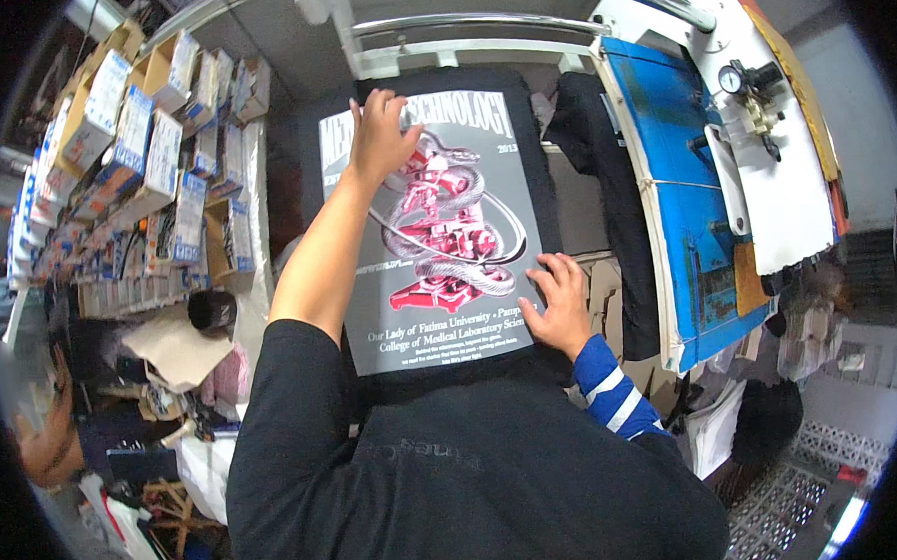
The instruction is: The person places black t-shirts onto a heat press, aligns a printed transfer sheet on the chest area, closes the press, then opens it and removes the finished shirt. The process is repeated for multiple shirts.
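Black shirt lies flat on the press board in front of me, grey print with a red-and-silver design facing up. My left hand is spread flat on the print's top edge; my right hand is flat, fingers splayed, on its lower right corner. Blue screen frame just right. Stacked cartons on the left.

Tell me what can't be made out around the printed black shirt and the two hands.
Head view only:
- Left hand: palm hidden, pressed onto the black shirt.
- Right hand: palm hidden likewise.
- Shirt's lower edge: covered by the person's own dark garment.
- Stacked boxes: bent by the fisheye rim, too small.
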`<act>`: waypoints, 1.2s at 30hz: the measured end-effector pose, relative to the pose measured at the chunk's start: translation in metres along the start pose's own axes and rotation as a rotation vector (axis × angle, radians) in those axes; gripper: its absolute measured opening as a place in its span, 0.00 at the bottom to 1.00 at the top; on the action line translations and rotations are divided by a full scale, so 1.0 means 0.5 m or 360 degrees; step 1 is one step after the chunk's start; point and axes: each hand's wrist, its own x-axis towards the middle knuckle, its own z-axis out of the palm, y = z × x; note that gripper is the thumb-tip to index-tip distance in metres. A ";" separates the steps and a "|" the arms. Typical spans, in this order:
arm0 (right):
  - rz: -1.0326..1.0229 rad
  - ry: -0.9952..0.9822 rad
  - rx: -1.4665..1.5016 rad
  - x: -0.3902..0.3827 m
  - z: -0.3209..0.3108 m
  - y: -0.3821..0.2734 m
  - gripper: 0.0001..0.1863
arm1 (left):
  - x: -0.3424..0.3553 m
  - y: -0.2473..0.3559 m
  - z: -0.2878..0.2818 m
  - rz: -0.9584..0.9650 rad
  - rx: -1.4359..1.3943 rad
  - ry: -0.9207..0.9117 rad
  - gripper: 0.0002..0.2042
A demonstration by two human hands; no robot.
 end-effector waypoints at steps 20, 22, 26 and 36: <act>-0.0094 0.0200 -0.0103 -0.112 0.037 0.002 0.22 | -0.689 0.173 -0.269 -0.0368 -0.0193 0.0231 0.14; -0.0116 0.0231 -0.0132 -0.110 0.041 -0.002 0.22 | -0.692 0.181 -0.263 -0.0391 -0.0164 0.0265 0.16; -0.0131 0.0282 -0.0142 -0.115 0.048 0.005 0.22 | -0.702 0.179 -0.247 -0.0343 -0.0117 0.0339 0.16; -0.0147 0.0339 -0.0136 -0.120 0.059 0.012 0.23 | -0.707 0.167 -0.241 -0.0250 -0.0084 0.0325 0.15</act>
